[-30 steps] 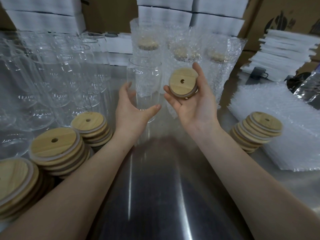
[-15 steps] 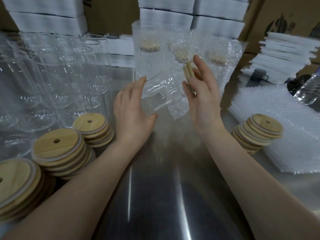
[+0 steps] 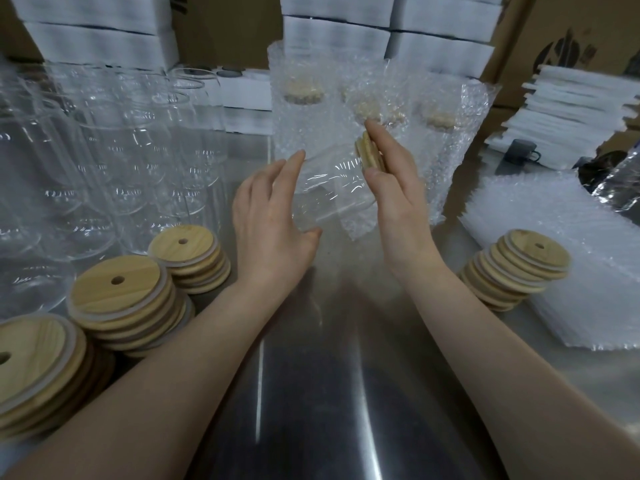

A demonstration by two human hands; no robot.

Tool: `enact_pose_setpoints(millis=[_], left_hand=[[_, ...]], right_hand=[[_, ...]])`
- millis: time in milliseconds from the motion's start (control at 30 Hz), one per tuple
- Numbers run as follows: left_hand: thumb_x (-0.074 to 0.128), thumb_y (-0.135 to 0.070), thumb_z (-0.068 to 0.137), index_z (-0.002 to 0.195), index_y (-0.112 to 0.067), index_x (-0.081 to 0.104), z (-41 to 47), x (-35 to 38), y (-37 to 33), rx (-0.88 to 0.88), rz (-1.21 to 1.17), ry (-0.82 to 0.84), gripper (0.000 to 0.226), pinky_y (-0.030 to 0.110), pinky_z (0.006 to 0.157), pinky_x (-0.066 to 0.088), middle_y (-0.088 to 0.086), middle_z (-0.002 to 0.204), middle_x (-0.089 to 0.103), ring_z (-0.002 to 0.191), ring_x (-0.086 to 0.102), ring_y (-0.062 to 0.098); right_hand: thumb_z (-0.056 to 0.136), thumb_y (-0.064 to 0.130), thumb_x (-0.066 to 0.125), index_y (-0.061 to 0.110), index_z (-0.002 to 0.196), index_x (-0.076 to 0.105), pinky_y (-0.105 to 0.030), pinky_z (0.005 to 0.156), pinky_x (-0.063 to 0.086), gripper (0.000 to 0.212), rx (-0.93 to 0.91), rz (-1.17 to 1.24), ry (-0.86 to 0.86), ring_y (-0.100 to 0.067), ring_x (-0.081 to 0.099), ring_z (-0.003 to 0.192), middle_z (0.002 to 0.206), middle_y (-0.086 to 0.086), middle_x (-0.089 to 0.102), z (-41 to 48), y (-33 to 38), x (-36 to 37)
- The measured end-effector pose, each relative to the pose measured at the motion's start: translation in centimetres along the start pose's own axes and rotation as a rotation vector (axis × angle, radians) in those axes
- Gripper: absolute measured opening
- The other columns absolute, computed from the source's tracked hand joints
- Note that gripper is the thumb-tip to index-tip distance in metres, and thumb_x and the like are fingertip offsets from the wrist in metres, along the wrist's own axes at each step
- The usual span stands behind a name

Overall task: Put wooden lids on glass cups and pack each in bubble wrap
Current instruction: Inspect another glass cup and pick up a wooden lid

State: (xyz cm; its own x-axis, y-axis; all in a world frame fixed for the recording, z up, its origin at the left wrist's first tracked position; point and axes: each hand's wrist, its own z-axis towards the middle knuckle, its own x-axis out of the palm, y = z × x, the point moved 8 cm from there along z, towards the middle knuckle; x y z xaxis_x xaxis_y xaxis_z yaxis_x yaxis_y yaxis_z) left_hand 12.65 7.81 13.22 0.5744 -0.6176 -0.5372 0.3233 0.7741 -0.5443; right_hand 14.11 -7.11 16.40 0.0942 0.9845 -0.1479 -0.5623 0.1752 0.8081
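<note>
A bare steel table (image 3: 311, 393) lies nearest, crossed by 2 forearms stretched toward 12 o'clock. At 8 o'clock of the hands, 3 leaning piles of wooden lids are set in a row: the nearest lid stack (image 3: 31, 358), the middle lid stack (image 3: 121, 292) and the far lid stack (image 3: 187, 251). A 4th lid stack (image 3: 519, 268) is placed at 4 o'clock of the hands, just beside a pile of bubble-wrap sheets (image 3: 571, 237).

Above the table, a glass cup (image 3: 332, 188) is held tilted on its side between the 2 hands, its base turned toward 7 o'clock and its mouth toward 1 o'clock. The left hand (image 3: 270, 220) is spread wide. Its fingers are nearly straight and laid along the cup's side at 9 o'clock, with the thumb set under the base. A wooden lid (image 3: 370, 155) is seen edge-on at the cup's mouth. It is pinched by the right hand (image 3: 398, 195), with the thumb on the near rim and the fingers curved over the far rim. Whether the lid is seated in the mouth cannot be told.

Farther off, at 10 o'clock, rows of empty glass cups (image 3: 121, 150) are stood upright. At 12 o'clock, directly behind the hands, bubble-wrapped cups (image 3: 304, 109) with lids are stood. A pile of white sheets (image 3: 571, 109) is seen at 2 o'clock. White boxes (image 3: 336, 36) and cardboard cartons (image 3: 554, 39) are stacked at the very back.
</note>
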Motion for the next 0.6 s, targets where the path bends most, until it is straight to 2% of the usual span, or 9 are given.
enact_pose_setpoints(millis=[167,267,367,467,600], left_hand=[[0.081,-0.011,0.068,0.149,-0.022,0.04,-0.2,-0.2,0.0,-0.014,-0.009,-0.011,0.092,0.037,0.113,0.025,0.006,0.143,0.046,0.131,0.038,0.029],[0.081,-0.01,0.068,0.149,-0.021,0.04,-0.2,-0.2,0.0,-0.008,-0.011,-0.014,0.092,0.038,0.114,0.025,0.007,0.142,0.047,0.131,0.038,0.03],[0.082,-0.009,0.067,0.148,-0.021,0.041,-0.2,-0.3,0.0,-0.005,-0.016,-0.024,0.091,0.04,0.114,0.026,0.007,0.14,0.048,0.13,0.039,0.031],[0.082,-0.009,0.066,0.147,-0.021,0.042,-0.1,-0.4,0.1,-0.007,-0.014,-0.033,0.091,0.038,0.113,0.025,0.006,0.14,0.049,0.13,0.04,0.031],[0.083,-0.009,0.065,0.147,-0.021,0.043,-0.1,-0.5,0.2,-0.004,-0.012,-0.047,0.092,0.035,0.113,0.023,0.006,0.14,0.049,0.13,0.04,0.03]], right_hand=[[0.098,0.013,0.037,0.012,0.15,0.034,0.001,0.102,0.021,0.052,0.008,-0.037,0.041,0.021,0.031,0.122,0.142,0.006,0.035,-0.1,-0.6,0.6],[0.097,0.015,0.035,0.011,0.151,0.032,0.003,0.1,0.019,0.054,0.008,-0.045,0.051,0.024,0.027,0.121,0.142,0.008,0.033,0.0,-0.8,0.8],[0.092,0.022,0.034,0.013,0.15,0.032,0.001,0.103,0.019,0.059,0.012,-0.032,0.059,0.017,0.03,0.125,0.142,0.01,0.035,-0.1,-0.8,1.1],[0.097,0.018,0.034,0.012,0.151,0.032,-0.002,0.107,0.017,0.054,0.01,-0.037,0.061,0.006,0.029,0.131,0.143,0.009,0.034,-0.3,-0.8,1.3],[0.097,0.015,0.034,0.012,0.151,0.031,-0.004,0.111,0.016,0.054,0.003,-0.045,0.06,0.003,0.026,0.135,0.145,0.008,0.033,-0.3,-0.9,1.4]])
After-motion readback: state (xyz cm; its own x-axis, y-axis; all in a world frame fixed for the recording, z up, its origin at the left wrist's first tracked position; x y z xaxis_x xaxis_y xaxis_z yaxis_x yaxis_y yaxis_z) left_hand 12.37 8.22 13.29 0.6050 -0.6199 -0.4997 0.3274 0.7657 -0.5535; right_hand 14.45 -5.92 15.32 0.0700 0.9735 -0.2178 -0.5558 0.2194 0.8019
